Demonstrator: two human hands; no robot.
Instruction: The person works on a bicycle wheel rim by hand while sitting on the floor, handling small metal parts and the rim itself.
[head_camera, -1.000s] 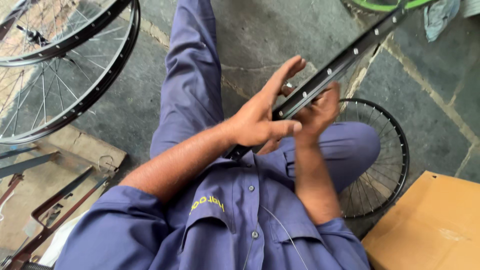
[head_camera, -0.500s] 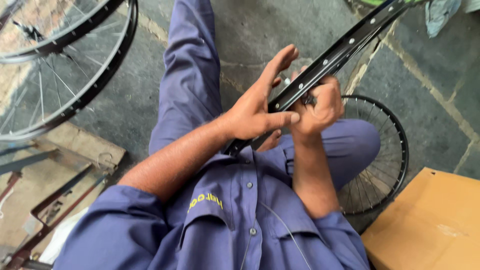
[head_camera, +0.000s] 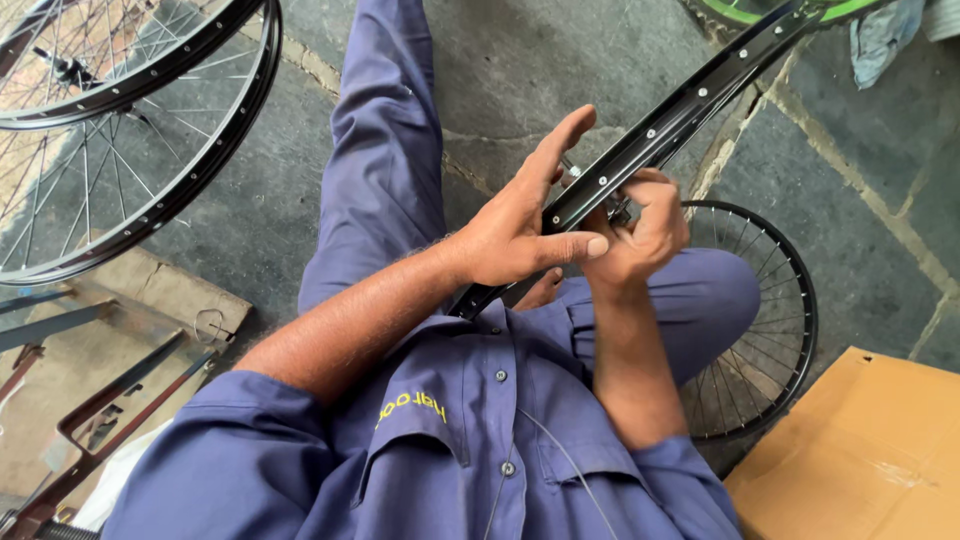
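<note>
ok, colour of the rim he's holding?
Black bicycle rim, with silver spoke eyelets; head view, gripped by left hand.

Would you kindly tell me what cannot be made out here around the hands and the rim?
Head view only:
- What the right hand pinches at the black rim: too small, covered by its fingers.
- The rim's lower end: hidden behind the left hand and forearm.
- The rim's upper end: cut off by the top edge.
- The spoked wheel by the knee: partly hidden by the leg.
</note>
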